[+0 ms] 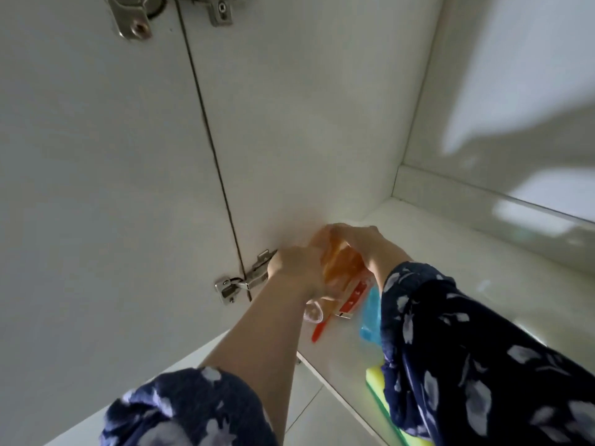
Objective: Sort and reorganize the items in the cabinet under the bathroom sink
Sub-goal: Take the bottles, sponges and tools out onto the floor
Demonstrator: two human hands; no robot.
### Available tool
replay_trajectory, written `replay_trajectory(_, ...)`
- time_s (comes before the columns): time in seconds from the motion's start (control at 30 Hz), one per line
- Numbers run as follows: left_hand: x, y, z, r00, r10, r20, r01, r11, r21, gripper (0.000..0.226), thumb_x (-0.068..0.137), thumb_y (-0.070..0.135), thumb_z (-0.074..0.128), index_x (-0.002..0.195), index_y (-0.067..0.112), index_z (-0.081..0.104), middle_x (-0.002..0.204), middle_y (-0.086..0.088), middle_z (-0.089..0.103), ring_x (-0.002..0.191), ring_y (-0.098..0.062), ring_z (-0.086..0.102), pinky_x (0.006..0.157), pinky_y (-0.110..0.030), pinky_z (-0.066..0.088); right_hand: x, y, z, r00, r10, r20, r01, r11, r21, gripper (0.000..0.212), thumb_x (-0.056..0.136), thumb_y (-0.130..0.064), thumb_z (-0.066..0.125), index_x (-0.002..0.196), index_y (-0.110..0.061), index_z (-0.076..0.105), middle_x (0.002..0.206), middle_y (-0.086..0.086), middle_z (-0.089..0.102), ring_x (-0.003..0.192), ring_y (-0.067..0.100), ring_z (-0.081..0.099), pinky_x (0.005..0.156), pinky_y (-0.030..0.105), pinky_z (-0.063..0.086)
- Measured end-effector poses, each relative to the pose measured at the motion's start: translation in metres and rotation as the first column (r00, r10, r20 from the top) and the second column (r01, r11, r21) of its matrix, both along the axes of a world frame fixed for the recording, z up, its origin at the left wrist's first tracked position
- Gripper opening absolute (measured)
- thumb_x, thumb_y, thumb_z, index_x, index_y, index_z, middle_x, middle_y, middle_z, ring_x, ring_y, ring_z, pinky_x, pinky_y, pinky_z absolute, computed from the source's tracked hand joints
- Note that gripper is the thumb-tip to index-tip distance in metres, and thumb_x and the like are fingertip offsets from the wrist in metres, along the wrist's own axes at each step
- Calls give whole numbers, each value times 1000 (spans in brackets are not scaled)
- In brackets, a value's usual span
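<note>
Fingers of both the left hand (294, 265) and right hand (363, 244) curl around an orange translucent packet (338, 263) just right of the lower hinge (240, 283). Crowded against the cabinet wall (289, 140), a blurred grip could slip, dropping it.

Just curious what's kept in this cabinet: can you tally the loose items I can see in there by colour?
Orange: 1, the translucent orange item held between both hands
Red: 2, a red-and-white packet and a thin red stick
Blue: 1, a light blue item
Yellow-green: 1, a sponge
Clear: 1, a small clear plastic piece
Total: 6
</note>
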State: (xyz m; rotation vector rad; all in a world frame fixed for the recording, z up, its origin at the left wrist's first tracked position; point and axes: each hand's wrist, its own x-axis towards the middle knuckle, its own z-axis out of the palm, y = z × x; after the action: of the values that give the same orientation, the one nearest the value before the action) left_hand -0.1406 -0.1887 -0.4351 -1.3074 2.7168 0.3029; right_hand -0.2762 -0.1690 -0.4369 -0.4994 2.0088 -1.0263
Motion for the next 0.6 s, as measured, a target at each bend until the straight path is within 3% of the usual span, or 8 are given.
replay_trajectory(0.1,0,3,-7,998,10,-56,-8,999,46,117,66,59,75,150,36,-3,116,-2,65,97,-25,64,80,-34,52,9,5,0,999,-50,-15,50,999,7,92,69,-46,71,141,-18,22,117,12,55,101,32,57,86,40,49)
replay_trajectory(0.23,-2,5,-18,995,36,-97,-33,999,41,122,62,57,79,147,43,-7,113,3,65,95,-24,66,81,-38,55,12,16,-4,992,-126,22,128,987,-94,85,70,-43,71,139,-22,25,116,10,55,93,29,54,80,38,47)
replay_trajectory(0.3,4,8,-22,977,94,-192,-70,989,127,131,57,53,85,145,47,-11,120,2,62,100,-23,64,77,-34,55,18,18,-5,991,-135,24,137,974,-179,77,68,-42,73,131,-24,32,109,7,57,91,27,57,84,39,51)
replay_trajectory(0.4,19,18,-21,923,191,-334,-95,954,283,142,54,50,87,142,48,-24,133,-2,55,113,-26,58,83,-35,53,34,24,2,985,-113,-129,73,957,-280,71,62,-50,78,114,-32,33,105,0,57,90,23,59,87,41,53)
replay_trajectory(0.5,36,38,-26,896,226,-382,-171,970,173,141,57,57,83,136,49,-34,127,-6,56,107,-28,59,84,-40,53,53,35,7,966,-92,-240,1,935,-355,78,58,-55,79,117,-37,31,110,-3,54,98,21,58,89,41,53)
replay_trajectory(0.6,55,66,-27,843,292,-453,-259,957,135,134,64,51,80,136,49,-33,137,-7,45,115,-31,55,87,-41,51,72,53,10,985,-45,-164,-39,880,-473,84,61,-50,82,126,-31,34,118,-1,55,106,19,58,93,37,51)
